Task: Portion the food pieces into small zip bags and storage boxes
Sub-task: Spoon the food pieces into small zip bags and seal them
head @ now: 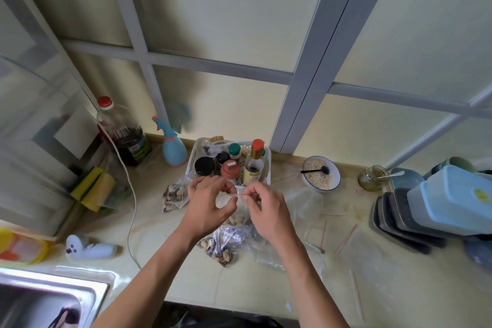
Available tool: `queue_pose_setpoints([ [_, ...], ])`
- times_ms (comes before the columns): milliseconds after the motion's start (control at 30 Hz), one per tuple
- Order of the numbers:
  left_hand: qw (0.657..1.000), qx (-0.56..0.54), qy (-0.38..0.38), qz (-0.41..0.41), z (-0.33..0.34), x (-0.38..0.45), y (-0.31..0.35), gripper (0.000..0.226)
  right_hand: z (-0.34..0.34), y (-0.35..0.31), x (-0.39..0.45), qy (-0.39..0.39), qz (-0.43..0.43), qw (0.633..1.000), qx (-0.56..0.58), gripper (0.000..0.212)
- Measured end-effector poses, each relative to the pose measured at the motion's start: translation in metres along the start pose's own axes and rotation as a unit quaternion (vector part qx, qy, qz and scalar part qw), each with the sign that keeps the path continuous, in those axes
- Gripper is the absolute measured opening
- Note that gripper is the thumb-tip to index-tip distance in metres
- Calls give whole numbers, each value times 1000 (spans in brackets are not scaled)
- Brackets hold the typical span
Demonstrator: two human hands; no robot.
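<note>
Forearms come up from 6 o'clock, and I've got both hands pinching the top of a small zip bag point(234, 204): left hand point(210, 204) at its 9 o'clock end, right hand point(266, 210) at 3, so the seal strip runs straight left-right between them. Peanuts point(235, 220) hang inside, just under the grip. Looks like sealing comes next. More nuts in the loose bag point(226, 245) at 6, spare zip bags point(372, 255) at 4 on the counter point(266, 287), frosted window point(239, 21) at 12.
</note>
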State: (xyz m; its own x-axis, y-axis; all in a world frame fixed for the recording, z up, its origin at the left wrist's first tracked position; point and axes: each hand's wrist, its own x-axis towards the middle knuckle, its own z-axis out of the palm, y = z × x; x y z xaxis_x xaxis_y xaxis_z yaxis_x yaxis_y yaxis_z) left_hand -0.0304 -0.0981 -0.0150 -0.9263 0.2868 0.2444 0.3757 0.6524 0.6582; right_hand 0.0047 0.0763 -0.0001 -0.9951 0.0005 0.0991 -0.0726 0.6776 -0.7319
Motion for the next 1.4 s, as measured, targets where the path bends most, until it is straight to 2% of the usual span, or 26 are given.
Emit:
queue_pose_setpoints([
  [200,1000,3,4,8,3,2,0,9,2,-3,1,-3,-4,1000,-25,7],
  [367,1000,11,26,3,7,2,6,15,9,-5,2,35,0,999,-39,5],
  [600,1000,4,0,13,6,0,-3,11,4,-5,2,44,6,999,14,6],
  [767,1000,-5,28,-9,7,-1,-3,9,5,-4,2,12,18,998,50,3],
  [867,999,-11,26,-19,5,-1,-3,8,7,-5,2,27,21,998,59,3],
  [967,1000,-11,21,-11,3,-2,-5,5,9,-5,2,46,29,998,43,7],
  [1133,1000,7,13,1,5,-1,-12,6,15,-3,3,30,21,999,11,8],
  [1400,999,16,32,-14,3,2,-22,11,34,2,12,46,13,999,3,16],
])
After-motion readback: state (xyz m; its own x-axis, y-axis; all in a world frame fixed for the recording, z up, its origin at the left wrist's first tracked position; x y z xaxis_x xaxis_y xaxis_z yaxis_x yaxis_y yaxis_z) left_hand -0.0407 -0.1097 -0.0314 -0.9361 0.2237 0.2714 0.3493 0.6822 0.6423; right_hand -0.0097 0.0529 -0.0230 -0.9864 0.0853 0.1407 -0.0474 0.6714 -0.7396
